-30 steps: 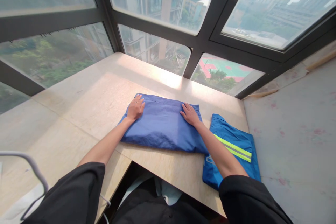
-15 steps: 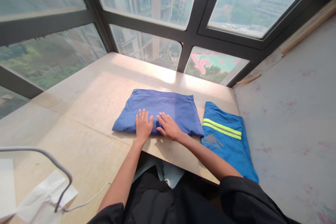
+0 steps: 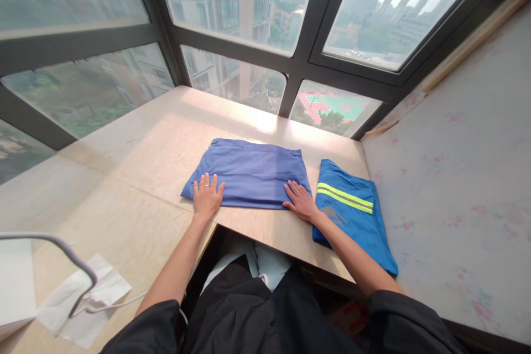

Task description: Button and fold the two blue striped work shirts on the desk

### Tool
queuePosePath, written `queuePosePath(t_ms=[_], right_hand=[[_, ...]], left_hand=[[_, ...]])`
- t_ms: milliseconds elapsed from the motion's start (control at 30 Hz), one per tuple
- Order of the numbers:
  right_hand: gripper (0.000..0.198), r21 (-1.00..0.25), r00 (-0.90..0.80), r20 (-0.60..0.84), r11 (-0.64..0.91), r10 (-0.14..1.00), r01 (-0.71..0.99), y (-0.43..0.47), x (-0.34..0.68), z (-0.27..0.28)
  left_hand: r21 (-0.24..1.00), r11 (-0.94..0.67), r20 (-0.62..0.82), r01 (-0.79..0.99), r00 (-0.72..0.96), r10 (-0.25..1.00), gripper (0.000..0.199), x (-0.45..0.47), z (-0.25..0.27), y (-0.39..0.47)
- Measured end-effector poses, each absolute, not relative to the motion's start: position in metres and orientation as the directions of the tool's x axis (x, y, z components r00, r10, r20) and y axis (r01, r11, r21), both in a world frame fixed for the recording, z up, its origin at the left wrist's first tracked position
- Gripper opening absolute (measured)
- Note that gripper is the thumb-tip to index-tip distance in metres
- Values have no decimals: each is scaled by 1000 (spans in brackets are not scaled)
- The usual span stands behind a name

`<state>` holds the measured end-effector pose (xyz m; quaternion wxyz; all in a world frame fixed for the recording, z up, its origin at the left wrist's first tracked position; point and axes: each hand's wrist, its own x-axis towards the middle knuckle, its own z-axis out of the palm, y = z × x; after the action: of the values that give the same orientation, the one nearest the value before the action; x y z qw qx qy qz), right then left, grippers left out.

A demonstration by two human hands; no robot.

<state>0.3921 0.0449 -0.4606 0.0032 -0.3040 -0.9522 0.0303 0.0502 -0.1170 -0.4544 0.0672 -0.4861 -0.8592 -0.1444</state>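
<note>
A folded blue-violet garment (image 3: 253, 171) lies flat on the pale countertop, its long side towards me. On its near left corner rests my left hand (image 3: 207, 197), palm down with the fingers spread and a ring on one of them. My right hand (image 3: 299, 201) presses flat on the near right corner, fingers stretched out. Neither hand grips the cloth. Just right of my right hand lies a second folded garment (image 3: 352, 227), brighter blue, with yellow-green and grey reflective stripes and a grey print; my right forearm passes over part of it.
The marble-like countertop (image 3: 136, 177) ends at an edge close to my body. At the left are a white box (image 3: 16, 282), a crumpled tissue (image 3: 99, 293) and a grey cable (image 3: 62, 245). Dark-framed windows stand behind; a flower-patterned wall (image 3: 448, 188) borders the right.
My hands have slid apart from the garment's near middle, the left one leftwards and the right one rightwards. The near edge of the cloth now looks straighter. The view has shifted slightly.
</note>
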Motion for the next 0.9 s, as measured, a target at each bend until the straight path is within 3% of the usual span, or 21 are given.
queuePosePath(t_ms=[233, 567, 633, 700, 800, 900], right_hand=[[72, -58, -805, -89, 804, 586, 592, 46, 393, -458], [83, -87, -793, -261, 805, 550, 587, 13, 400, -445], [84, -93, -776, -307, 795, 550, 600, 5, 401, -439], [82, -94, -755, -339, 779, 561, 620, -2, 401, -431], [75, -88, -731, -353, 757, 584, 647, -8, 395, -416], [62, -68, -706, -347, 735, 617, 675, -11, 377, -398]], left_hand=[[191, 495, 227, 848, -529, 818, 58, 33, -452, -117], [309, 555, 107, 772, -608, 787, 61, 27, -439, -142], [348, 579, 139, 737, -652, 746, 59, 28, -434, -150], [435, 605, 213, 667, -729, 650, 55, 29, -430, -158], [669, 608, 228, 428, -896, 380, 60, 26, -425, -170], [912, 411, -56, -11, -994, 98, 69, 20, -418, -180]])
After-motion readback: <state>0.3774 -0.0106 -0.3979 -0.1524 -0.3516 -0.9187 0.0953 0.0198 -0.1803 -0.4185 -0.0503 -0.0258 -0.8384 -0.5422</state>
